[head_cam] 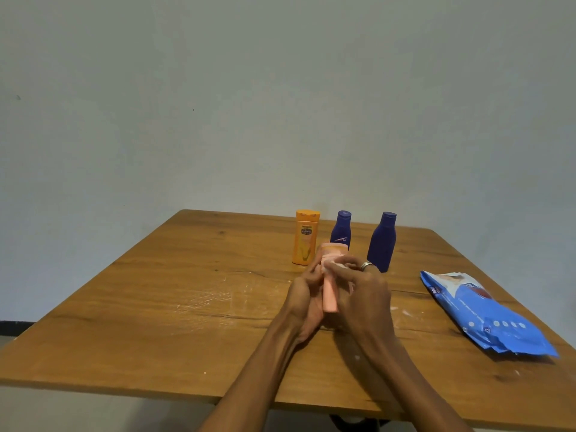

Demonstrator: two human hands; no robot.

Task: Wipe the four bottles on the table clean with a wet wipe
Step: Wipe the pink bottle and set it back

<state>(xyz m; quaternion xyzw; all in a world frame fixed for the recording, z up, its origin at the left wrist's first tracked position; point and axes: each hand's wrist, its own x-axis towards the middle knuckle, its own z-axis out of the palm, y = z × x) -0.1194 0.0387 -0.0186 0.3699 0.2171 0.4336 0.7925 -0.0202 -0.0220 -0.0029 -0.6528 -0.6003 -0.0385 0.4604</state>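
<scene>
Wooden table [193,288], four bottles, two hands, one wipe [331,264]

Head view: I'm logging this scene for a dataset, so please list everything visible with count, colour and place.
pink bottle: 1, pink, held above the table's middle
wet wipe: 1, white, pressed on the pink bottle
orange bottle: 1, orange, upright, far centre
blue bottles: 2, dark blue, upright, right of the orange one
wipes pack: 1, blue, lying at right
table: 1, brown wood
wall: 1, pale grey, behind
left hand: grips the pink bottle
right hand: holds the wet wipe; ring on a finger
</scene>
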